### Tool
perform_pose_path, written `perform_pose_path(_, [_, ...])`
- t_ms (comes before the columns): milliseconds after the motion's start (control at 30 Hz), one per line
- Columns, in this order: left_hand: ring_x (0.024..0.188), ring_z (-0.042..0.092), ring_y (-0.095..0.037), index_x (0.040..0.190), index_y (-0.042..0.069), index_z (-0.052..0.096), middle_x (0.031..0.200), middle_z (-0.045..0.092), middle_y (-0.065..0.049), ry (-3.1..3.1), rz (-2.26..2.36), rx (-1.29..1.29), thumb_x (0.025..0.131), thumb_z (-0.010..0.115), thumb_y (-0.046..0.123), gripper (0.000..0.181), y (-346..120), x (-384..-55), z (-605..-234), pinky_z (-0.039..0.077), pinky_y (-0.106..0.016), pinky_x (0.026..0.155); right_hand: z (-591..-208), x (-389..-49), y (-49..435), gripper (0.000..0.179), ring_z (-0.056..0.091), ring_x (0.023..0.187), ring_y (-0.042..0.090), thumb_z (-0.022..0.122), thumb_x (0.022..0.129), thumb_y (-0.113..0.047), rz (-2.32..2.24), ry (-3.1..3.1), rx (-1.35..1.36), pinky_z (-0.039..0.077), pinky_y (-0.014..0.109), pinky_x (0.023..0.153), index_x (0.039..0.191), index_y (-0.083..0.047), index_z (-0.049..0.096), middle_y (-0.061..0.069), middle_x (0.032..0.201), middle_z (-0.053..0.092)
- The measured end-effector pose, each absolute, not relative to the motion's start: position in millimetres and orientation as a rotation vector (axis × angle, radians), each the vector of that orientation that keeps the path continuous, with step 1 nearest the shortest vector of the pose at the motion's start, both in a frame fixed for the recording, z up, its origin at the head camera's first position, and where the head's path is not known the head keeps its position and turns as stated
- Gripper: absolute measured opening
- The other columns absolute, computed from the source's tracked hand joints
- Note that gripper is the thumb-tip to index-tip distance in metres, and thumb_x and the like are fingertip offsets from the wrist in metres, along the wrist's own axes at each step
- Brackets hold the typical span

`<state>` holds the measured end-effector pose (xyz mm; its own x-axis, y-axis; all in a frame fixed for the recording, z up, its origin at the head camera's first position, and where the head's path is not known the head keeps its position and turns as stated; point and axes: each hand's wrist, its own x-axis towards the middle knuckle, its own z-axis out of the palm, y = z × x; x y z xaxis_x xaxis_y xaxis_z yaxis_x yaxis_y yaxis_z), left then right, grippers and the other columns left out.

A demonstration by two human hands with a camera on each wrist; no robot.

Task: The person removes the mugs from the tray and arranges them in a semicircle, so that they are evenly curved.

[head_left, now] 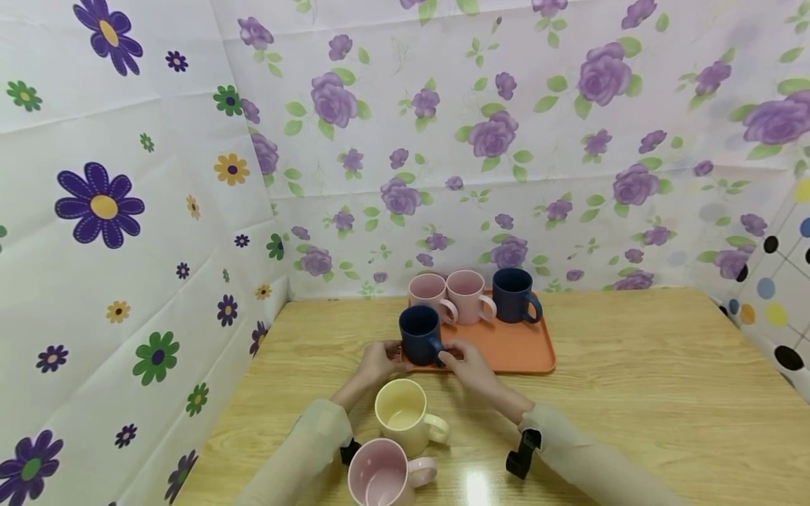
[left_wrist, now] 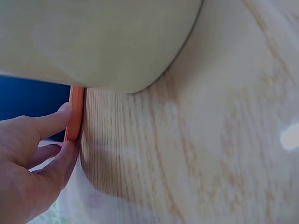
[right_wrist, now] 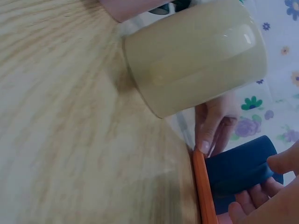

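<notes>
A dark blue mug (head_left: 419,341) stands upright at the front left corner of an orange tray (head_left: 506,355). My right hand (head_left: 470,365) holds this mug by its handle; the right wrist view shows the fingers (right_wrist: 259,193) around the handle side. At the tray's corner, just left of the mug, my left hand (head_left: 380,362) pinches the orange rim (left_wrist: 76,112) between thumb and fingers. Along the tray's back stand two pink mugs (head_left: 427,292) and a second dark blue mug (head_left: 512,299), all upright with handles toward the right.
Between my forearms stands a cream mug (head_left: 405,418) on the wooden table (head_left: 633,379), with a pink mug (head_left: 382,478) nearer to me. Both handles point right. Flowered cloths (head_left: 443,161) hang behind and at the left.
</notes>
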<state>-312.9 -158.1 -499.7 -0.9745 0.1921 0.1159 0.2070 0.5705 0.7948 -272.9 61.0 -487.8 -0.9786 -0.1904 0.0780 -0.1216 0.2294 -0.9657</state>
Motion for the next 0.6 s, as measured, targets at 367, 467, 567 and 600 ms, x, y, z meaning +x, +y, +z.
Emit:
perform_pose_path(367, [0.088,0.068,-0.03,0.121,-0.009,0.062,0.1,0.07,-0.023,-2.766,-1.388,-0.395,0.072,0.083,0.005,0.055,-158.7,-314.9,-504.6,0.058,-0.029,0.072,-483.5,-284.5,63.3,0.028,0.054,0.091,0.02,0.048,0.102,-0.016,-1.871,2.239,-0.37,0.046,0.036,0.084,0.112,0.007,0.06,0.016,0.101,0.062])
perform_pose_path(467, [0.086,0.068,-0.029,0.121,-0.009,0.062,0.099,0.07,-0.023,-2.755,-1.379,-0.405,0.072,0.083,0.005,0.055,-159.2,-315.0,-505.5,0.058,-0.028,0.071,-483.4,-283.1,63.2,0.028,0.056,0.091,0.02,0.046,0.103,-0.014,-1.894,2.181,-0.414,0.047,0.04,0.088,0.11,0.01,0.057,0.013,0.096,0.062])
perform_pose_path(567, [0.085,0.068,-0.028,0.12,-0.01,0.062,0.098,0.07,-0.023,-2.738,-1.391,-0.42,0.072,0.083,0.003,0.054,-159.3,-314.6,-505.5,0.058,-0.03,0.071,-484.4,-283.1,62.1,0.025,0.059,0.091,0.021,0.044,0.102,-0.009,-1.92,2.144,-0.433,0.049,0.039,0.089,0.108,0.012,0.056,0.011,0.092,0.064])
perform_pose_path(600, [0.083,0.068,-0.024,0.119,-0.011,0.063,0.096,0.07,-0.021,-2.721,-1.379,-0.446,0.072,0.083,0.005,0.053,-159.6,-314.3,-505.6,0.058,-0.028,0.07,-485.3,-283.5,61.6,0.024,0.06,0.09,0.02,0.044,0.102,-0.008,-1.929,2.14,-0.43,0.049,0.037,0.089,0.107,0.012,0.057,0.01,0.091,0.065])
